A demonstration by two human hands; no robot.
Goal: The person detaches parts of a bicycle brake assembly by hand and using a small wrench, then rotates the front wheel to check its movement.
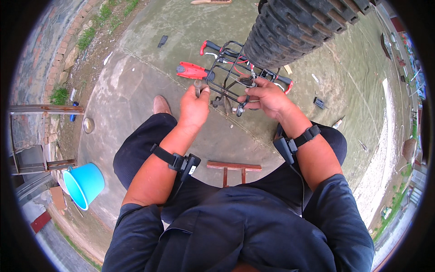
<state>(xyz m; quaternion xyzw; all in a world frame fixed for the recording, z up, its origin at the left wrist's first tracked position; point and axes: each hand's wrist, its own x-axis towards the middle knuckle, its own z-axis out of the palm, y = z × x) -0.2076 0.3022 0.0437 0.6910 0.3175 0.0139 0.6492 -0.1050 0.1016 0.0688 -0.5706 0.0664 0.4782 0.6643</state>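
My left hand (194,108) is closed round a metal wrench (197,85), whose head shows above the thumb. It is beside the near left corner of a black wire rack (225,57). My right hand (268,99) grips the rack's near right side, fingers bent round the bars and metal fittings; the exact contact is partly hidden. A silver bolt fitting (238,110) shows just below its fingertips. Above the right hand looms a knobby black bicycle tyre (294,34). Beyond the rack lie a handlebar with black grips (284,80) and a red lever end (202,47).
A red-and-grey object (192,70) lies left of the rack. Farther off are a black piece (162,41) and a wooden-handled brush (211,2). At right lies a small black part (319,103). A blue bucket (84,186) and metal bowl (88,125) stand left; a wooden stool (234,166) is below.
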